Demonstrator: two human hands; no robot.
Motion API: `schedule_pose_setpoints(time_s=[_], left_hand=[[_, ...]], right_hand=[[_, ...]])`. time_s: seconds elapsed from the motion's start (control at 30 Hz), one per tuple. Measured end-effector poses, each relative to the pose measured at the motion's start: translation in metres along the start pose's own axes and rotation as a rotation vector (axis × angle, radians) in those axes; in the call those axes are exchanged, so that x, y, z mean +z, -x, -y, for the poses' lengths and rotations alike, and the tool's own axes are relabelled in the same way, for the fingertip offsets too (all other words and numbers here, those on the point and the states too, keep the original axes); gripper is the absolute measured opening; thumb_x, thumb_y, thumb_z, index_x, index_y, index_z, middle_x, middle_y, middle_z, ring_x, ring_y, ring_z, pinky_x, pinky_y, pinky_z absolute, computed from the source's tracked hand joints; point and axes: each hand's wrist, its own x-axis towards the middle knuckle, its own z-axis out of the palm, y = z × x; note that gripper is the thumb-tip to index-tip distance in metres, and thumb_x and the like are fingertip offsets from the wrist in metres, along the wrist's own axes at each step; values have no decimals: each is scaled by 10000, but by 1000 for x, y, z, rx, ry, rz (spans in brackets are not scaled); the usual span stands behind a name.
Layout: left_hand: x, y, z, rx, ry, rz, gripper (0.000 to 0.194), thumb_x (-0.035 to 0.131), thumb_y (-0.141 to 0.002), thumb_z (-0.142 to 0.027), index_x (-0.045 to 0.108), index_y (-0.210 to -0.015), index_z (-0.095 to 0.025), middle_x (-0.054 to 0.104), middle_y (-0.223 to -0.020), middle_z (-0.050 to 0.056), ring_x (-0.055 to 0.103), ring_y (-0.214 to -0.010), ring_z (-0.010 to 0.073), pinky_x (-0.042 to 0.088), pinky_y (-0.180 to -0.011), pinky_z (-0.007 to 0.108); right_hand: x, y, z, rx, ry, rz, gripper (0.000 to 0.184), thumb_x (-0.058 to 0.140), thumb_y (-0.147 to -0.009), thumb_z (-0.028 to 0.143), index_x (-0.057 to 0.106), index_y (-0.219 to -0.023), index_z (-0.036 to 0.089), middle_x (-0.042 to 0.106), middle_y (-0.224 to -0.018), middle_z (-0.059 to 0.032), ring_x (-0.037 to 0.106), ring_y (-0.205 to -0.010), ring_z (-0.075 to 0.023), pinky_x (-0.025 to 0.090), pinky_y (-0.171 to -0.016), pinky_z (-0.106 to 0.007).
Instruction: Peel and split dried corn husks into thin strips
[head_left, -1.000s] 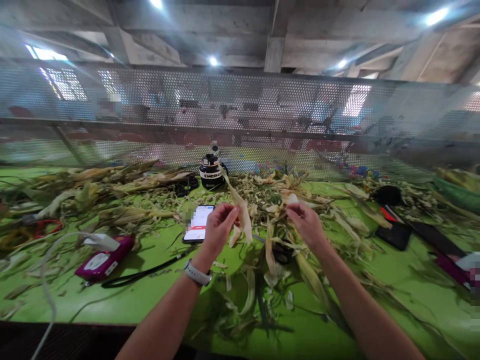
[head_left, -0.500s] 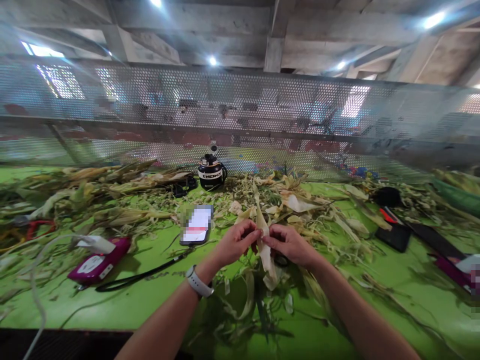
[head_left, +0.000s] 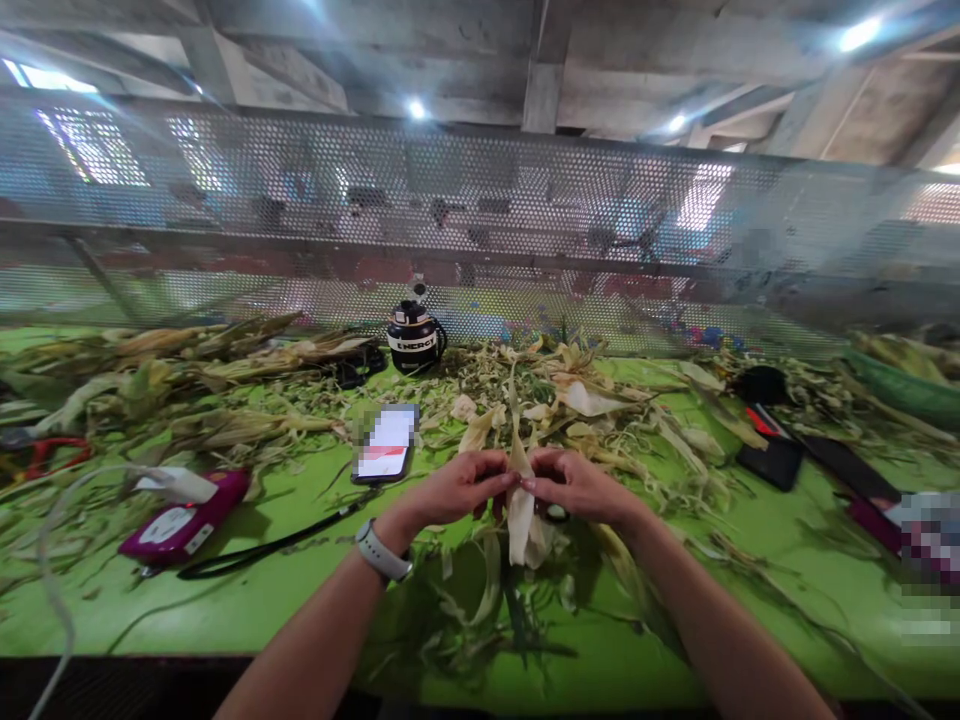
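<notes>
A pale corn husk (head_left: 526,535) hangs between my two hands at the middle of the green table. My left hand (head_left: 474,488), with a white watch on the wrist, pinches the husk from the left. From the other side, my right hand (head_left: 574,488) grips it with thumb and forefinger, the two thumbs almost meeting. The husk's narrow tip points up and away, and its wider end drops below my fingers. Loose husk strips and shreds lie under and beyond my hands.
A phone (head_left: 386,442) lies left of my hands, near a purple power strip (head_left: 184,520) with a white cable. Behind stands a black jug (head_left: 414,338) before a perforated metal screen (head_left: 480,220). Husk piles (head_left: 172,360) spread left; a green basket (head_left: 904,390) sits far right.
My hands have drawn closer together on the husk, and its lower end now looks wider and more folded. The whole view has shifted slightly.
</notes>
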Motion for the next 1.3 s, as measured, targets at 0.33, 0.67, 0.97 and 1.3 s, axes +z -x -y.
schedule_pose_setpoints(time_s=[0.33,0.67,0.97,1.3], left_hand=[[-4,1,5,74,-74,59,274,470,-858,-433,546,-822,-173,492,-689,-20,490,-576,91,418,-543,204],[5,0,0,102,-583,-162,177,381,-881,-272,466,-750,-189,525,-671,0,495,-611,122,375,-587,229],[23,-5,10,40,-982,-255,180,323,-897,-214,498,-884,-173,635,-742,66,596,-635,179,353,-561,271],[-30,7,-3,-286,-992,-832,212,335,-892,-232,538,-907,-171,647,-750,72,606,-672,193,353,-579,269]], right_hand=[[0,1,7,-209,259,97,294,371,-926,344,598,-976,165,596,-893,-40,533,-779,-146,432,-736,-260],[12,-1,4,-106,792,-112,236,384,-893,251,565,-792,137,602,-714,-59,503,-584,-126,337,-575,-242],[30,-4,-2,-73,1075,-284,149,427,-835,189,564,-848,130,669,-684,-81,578,-566,-160,304,-545,-262],[-68,16,-18,62,267,-1214,94,525,-683,271,566,-658,190,570,-497,17,516,-436,-127,387,-462,-232]])
